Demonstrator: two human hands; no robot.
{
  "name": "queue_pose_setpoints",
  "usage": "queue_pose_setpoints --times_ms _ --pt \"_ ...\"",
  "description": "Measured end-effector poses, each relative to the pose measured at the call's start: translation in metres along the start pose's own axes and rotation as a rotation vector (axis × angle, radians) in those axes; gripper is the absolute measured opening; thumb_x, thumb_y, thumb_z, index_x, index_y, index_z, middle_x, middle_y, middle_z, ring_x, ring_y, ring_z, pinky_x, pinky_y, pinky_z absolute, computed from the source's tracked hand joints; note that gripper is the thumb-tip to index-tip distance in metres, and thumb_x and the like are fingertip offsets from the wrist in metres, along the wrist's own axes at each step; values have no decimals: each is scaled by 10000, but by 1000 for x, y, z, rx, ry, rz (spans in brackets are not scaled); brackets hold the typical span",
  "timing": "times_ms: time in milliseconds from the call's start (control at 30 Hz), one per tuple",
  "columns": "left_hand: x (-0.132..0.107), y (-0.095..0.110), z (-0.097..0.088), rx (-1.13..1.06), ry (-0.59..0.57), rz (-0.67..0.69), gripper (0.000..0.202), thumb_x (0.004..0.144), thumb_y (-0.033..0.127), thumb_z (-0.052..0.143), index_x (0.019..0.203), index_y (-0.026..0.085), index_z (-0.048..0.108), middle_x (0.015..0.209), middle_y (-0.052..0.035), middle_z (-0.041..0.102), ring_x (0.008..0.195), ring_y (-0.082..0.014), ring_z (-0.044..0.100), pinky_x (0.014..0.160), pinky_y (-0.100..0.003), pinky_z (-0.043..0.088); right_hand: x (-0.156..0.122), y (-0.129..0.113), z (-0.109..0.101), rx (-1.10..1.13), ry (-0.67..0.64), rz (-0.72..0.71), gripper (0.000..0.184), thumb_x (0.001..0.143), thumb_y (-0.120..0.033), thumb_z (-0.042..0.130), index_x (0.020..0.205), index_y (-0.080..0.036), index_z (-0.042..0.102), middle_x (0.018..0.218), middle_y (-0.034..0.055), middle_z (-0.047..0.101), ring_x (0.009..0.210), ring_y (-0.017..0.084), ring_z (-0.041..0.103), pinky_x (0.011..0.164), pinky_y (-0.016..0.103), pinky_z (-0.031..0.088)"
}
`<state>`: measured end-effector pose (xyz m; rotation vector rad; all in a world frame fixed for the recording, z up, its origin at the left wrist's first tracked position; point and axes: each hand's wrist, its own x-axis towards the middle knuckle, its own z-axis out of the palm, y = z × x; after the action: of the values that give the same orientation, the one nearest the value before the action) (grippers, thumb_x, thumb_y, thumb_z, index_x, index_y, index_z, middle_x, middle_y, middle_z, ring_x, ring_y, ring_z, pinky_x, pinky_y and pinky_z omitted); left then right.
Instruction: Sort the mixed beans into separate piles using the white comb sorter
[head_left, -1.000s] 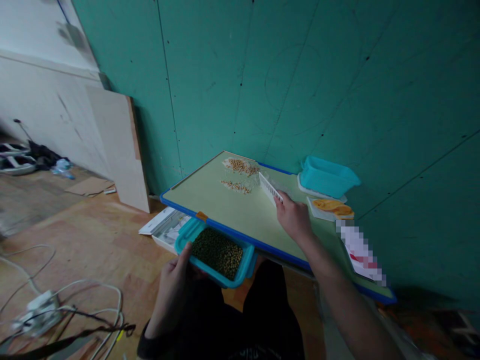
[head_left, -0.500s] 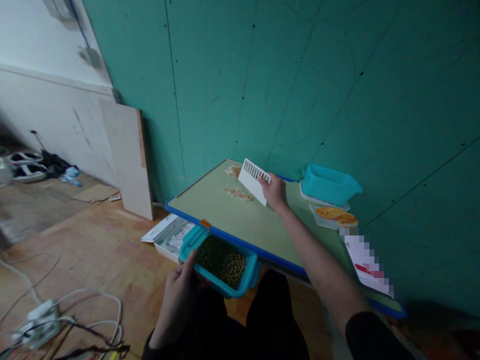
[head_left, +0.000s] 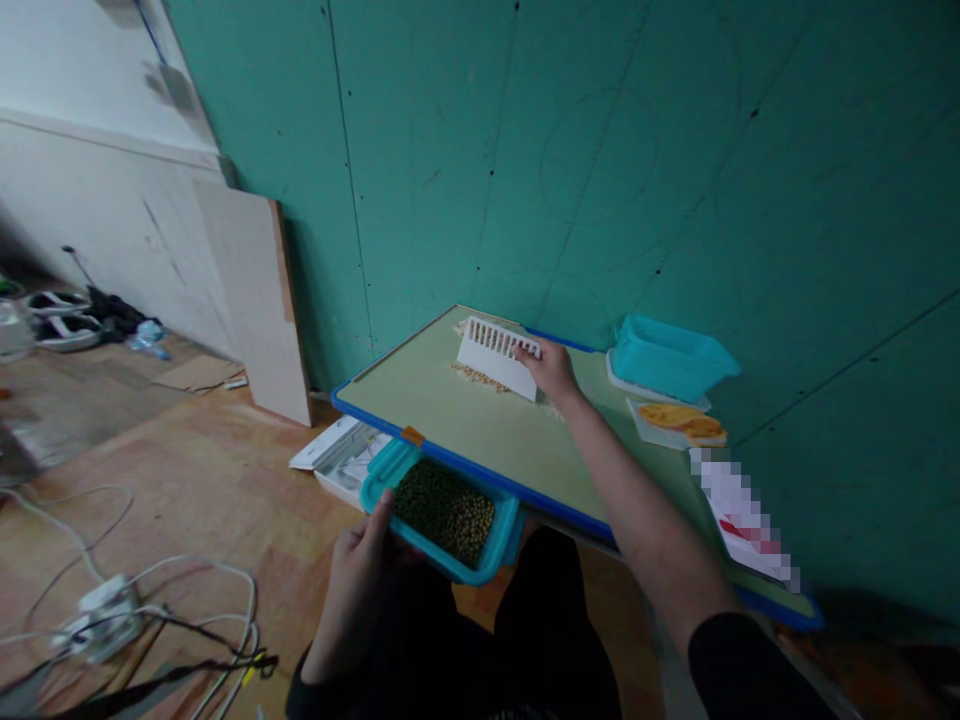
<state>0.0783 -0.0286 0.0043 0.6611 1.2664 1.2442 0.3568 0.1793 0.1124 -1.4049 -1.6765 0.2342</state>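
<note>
My left hand (head_left: 358, 570) grips the near left rim of a teal plastic container (head_left: 491, 570), its thumb over the edge. Dark green beans (head_left: 427, 497) and tan beans (head_left: 474, 522) lie inside. The container is below the table's front edge. My right hand (head_left: 550, 368) is closed on the right end of a white slotted plastic scraper (head_left: 495, 365), which stands tilted on the pale green tabletop (head_left: 420, 385). Along the scraper's lower edge runs a line of small tan beans or grains (head_left: 478, 377). More grains lie behind it, partly hidden.
At the table's right end stand an empty teal container (head_left: 671, 357), a white tray with an orange cloth-like item (head_left: 681, 422), and a blurred-out white sheet (head_left: 742, 520). A white box (head_left: 337, 465) is under the table's left side. Cables and a power strip (head_left: 105, 620) lie on the floor.
My right hand has brought the scraper lower and nearer to level, to the line of grains. My left hand still holds the container in about the same place. The view has shifted slightly.
</note>
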Motion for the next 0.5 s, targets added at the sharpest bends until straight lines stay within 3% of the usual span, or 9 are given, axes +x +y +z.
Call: queue_pose_setpoints --times_ms 267,500 --pt "5 -6 -2 -29 23 -43 599 661 737 765 462 183 651 480 -57 637 471 -194 614 476 -281 471 8 15 2 112 30 14 346 845 -476 664 926 -150 748 799 57 728 738 200 618 669 282 458" --pt "-2 2 2 -7 -12 -15 595 699 724 746 465 186 643 492 -64 660 481 -204 634 541 -302 524 6 12 5 108 -41 -48 325 843 -469 675 878 -153 742 749 34 699 688 180 579 643 276 433"
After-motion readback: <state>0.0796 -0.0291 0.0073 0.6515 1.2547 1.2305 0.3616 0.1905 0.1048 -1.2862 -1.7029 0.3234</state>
